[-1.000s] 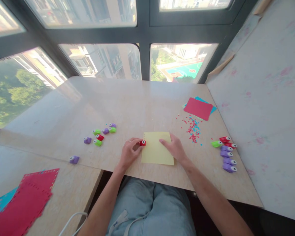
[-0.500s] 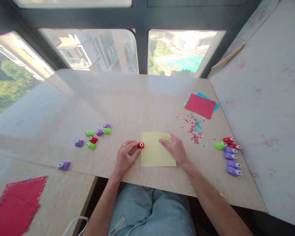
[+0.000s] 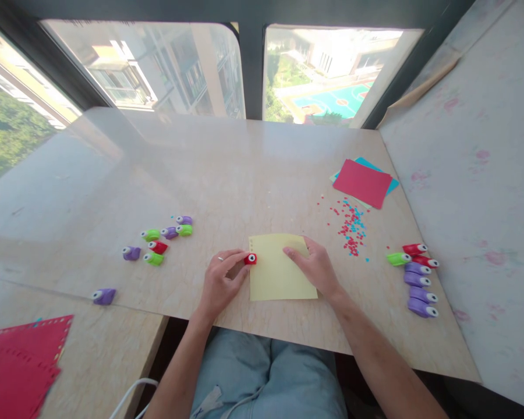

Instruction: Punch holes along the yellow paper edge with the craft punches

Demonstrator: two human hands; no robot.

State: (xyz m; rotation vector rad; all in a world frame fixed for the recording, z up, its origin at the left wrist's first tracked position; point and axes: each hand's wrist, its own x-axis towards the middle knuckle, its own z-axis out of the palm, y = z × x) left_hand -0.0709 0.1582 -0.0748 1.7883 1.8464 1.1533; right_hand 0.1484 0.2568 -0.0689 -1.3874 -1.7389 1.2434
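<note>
Head view: a yellow paper sheet (image 3: pixel 282 270) is seen lying flat at the near middle of the table (image 3: pixel 244 174).
Left hand (image 3: pixel 220 282): closed on a small red punch (image 3: pixel 250 259), which is set on the sheet's left edge.
Right hand (image 3: pixel 317 267): spread flat, pressing the sheet's right side, nothing gripped.
Punched holes: a short row is visible along the far left edge.
Technique: the sheet is best kept pinned while the punch is pressed straight down, evenly spaced from the last hole.

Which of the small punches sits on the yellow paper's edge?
The red punch at the left hand, on the yellow paper's left edge; all others lie loose in clusters farther off.
</note>
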